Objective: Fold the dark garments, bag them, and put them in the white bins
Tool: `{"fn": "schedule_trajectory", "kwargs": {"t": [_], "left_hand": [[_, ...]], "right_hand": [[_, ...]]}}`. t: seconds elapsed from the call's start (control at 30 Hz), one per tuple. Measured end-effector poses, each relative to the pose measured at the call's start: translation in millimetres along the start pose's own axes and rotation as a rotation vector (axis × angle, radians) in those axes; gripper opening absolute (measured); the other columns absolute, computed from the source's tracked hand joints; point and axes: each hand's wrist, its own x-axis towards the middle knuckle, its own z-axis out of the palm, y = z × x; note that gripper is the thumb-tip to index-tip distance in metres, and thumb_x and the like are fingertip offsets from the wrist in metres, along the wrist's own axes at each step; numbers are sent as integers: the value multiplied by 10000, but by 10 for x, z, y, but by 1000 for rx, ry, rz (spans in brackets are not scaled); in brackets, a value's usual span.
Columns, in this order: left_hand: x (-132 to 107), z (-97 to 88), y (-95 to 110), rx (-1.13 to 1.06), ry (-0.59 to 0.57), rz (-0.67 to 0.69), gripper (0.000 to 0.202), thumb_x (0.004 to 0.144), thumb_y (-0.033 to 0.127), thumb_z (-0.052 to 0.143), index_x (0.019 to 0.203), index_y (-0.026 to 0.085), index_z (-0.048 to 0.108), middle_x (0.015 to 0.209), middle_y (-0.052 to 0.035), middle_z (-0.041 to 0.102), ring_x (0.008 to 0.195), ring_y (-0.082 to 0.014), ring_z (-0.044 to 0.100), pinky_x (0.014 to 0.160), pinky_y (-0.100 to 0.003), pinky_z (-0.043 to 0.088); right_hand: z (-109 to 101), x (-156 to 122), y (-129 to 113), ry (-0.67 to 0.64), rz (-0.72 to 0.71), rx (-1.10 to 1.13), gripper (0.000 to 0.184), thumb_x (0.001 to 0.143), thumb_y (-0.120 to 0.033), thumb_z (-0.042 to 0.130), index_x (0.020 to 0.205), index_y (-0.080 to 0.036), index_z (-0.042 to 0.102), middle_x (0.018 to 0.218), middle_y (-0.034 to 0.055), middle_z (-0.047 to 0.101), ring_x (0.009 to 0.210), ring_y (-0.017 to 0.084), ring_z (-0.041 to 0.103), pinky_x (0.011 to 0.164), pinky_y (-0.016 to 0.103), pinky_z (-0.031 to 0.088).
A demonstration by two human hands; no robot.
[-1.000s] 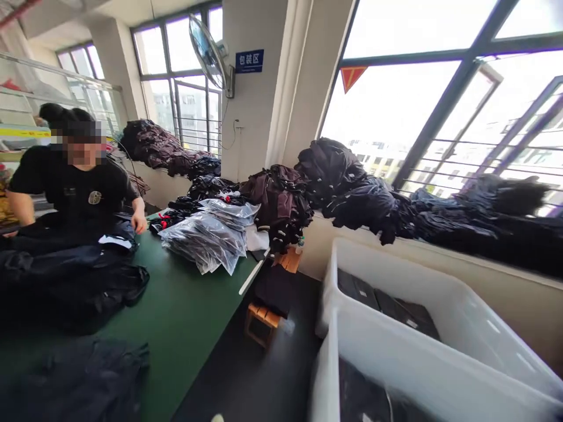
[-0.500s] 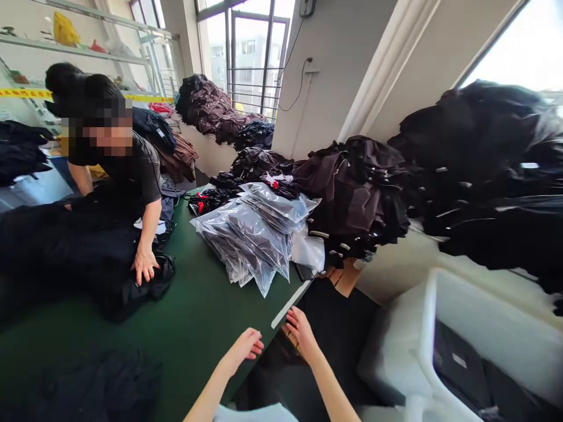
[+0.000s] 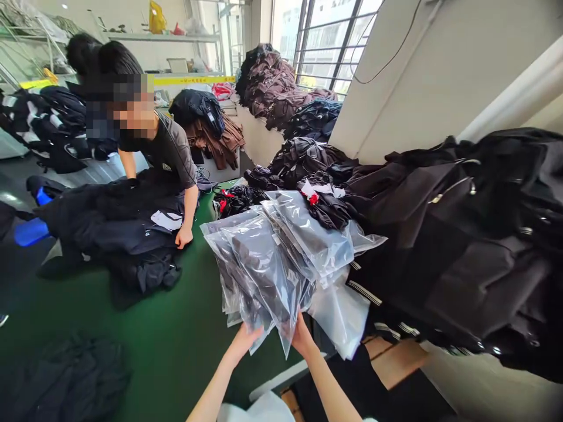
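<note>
A stack of dark garments in clear plastic bags (image 3: 264,258) lies on the green tabletop, its near corners pointing at me. At its near left corner, my left hand (image 3: 245,341) closes on the plastic, with its fingertips partly covered by the film. My right hand (image 3: 302,337) grips the near right edge of the same stack, its fingers mostly hidden behind the bags. Flat clear plastic bags (image 3: 341,313) lie just right of my right hand. A bundle of black cloth with white and red pieces (image 3: 325,202) rests against the stack's far right side.
Across the green table (image 3: 176,340), a co-worker (image 3: 153,140) leans over dark garments (image 3: 118,223). Black clothing is heaped (image 3: 461,246) along the right. Another dark garment (image 3: 65,375) lies at the near left. Cardboard (image 3: 396,357) shows below the right heap.
My hands have gone from empty above the table edge to the bagged stack and taken hold of its near edge. My view has turned left and closer. The co-worker's hand has closed on the dark cloth.
</note>
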Motion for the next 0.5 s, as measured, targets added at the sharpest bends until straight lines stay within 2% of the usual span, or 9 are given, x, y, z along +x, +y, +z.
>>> {"fn": "schedule_trajectory", "kwargs": {"t": [0.07,0.13,0.17,0.23,0.3,0.37,0.43,0.5], "left_hand": [[-114,16,115,307,-27,-56,336,623,503,719,743,203,630,921,-122,683,1042,-367,583,919,-458,395],[-187,78,364,435,-114,-128,362,672,552,656,612,203,576,724,-100,669,843,-342,645,796,-457,446],[-187,143,544,388,-160,-125,405,720,595,585,634,199,575,704,-95,667,770,-305,653,751,-434,464],[-89,341,989,171,-209,-94,500,787,653,453,797,174,597,791,-111,690,728,-243,652,729,-385,487],[138,594,1470,-41,-217,-118,588,803,667,417,978,130,581,947,-155,686,812,-230,654,786,-357,493],[448,841,1879,-236,-242,-148,701,803,677,412,1169,86,496,1113,-198,631,929,-236,640,857,-341,479],[771,1041,2143,-369,-214,-189,811,778,706,423,1271,62,410,1199,-224,573,1024,-246,607,906,-334,457],[1052,1178,2262,-429,-151,-231,864,745,744,426,1291,75,396,1226,-218,546,1082,-261,573,930,-353,441]], "right_hand": [[-142,8,-186,192,-38,-75,418,621,-587,642,766,-196,609,723,55,657,720,228,646,705,367,530],[-324,-38,-486,286,-103,-53,353,609,-505,684,773,-208,587,748,38,657,743,203,639,746,338,526],[-409,-79,-677,277,-137,7,361,624,-518,673,794,-213,584,787,40,664,776,198,641,770,327,526],[-527,-171,-1111,186,-185,169,445,679,-623,592,845,-210,592,888,69,679,864,209,649,807,330,529],[-546,-233,-1545,38,-185,283,571,712,-724,487,881,-192,607,963,106,680,930,233,648,818,356,534],[-477,-220,-1889,-78,-160,269,615,736,-739,446,919,-180,623,956,112,687,903,233,658,778,359,544],[-365,-130,-2101,-134,-125,229,562,757,-691,484,932,-177,631,886,98,699,809,217,672,698,341,552],[-253,7,-2197,-97,-113,216,456,763,-597,566,899,-167,630,790,77,700,701,191,669,619,304,549]]}}
